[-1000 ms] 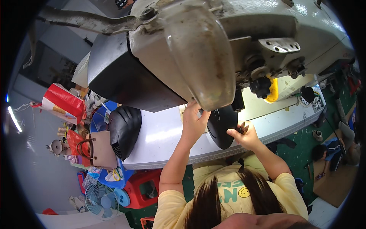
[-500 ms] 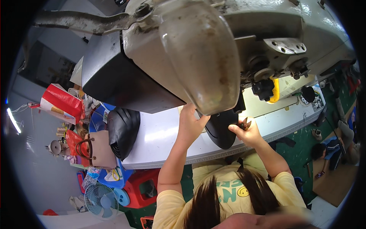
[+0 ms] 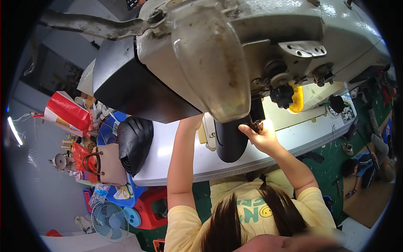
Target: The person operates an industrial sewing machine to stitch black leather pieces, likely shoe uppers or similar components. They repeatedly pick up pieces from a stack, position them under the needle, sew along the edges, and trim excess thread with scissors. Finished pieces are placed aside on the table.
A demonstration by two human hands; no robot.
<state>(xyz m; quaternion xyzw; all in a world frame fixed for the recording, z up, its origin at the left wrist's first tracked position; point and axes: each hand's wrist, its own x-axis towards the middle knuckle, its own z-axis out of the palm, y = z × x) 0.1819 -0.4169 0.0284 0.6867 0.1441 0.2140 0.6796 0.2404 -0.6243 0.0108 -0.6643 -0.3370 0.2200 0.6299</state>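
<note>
A large pale sewing machine with a clear, stained plastic guard fills the upper view. Under its head lies a smooth black leather-like piece with a rounded near end. My right hand is closed at the right side of this piece, thumb against its edge, around what looks like small thread snips, mostly covered by my fingers. My left hand reaches in behind the machine's black front cover, left of the piece. Its fingers are hidden there.
A white table carries the machine. At its left sit a stack of black pieces and a pink handbag. A red stool and a fan stand below. Another person is on the floor at far right.
My left hand has moved farther in behind the machine head, hiding its fingers. My right hand has shifted slightly left and up. The black piece has turned slightly and moved left.
</note>
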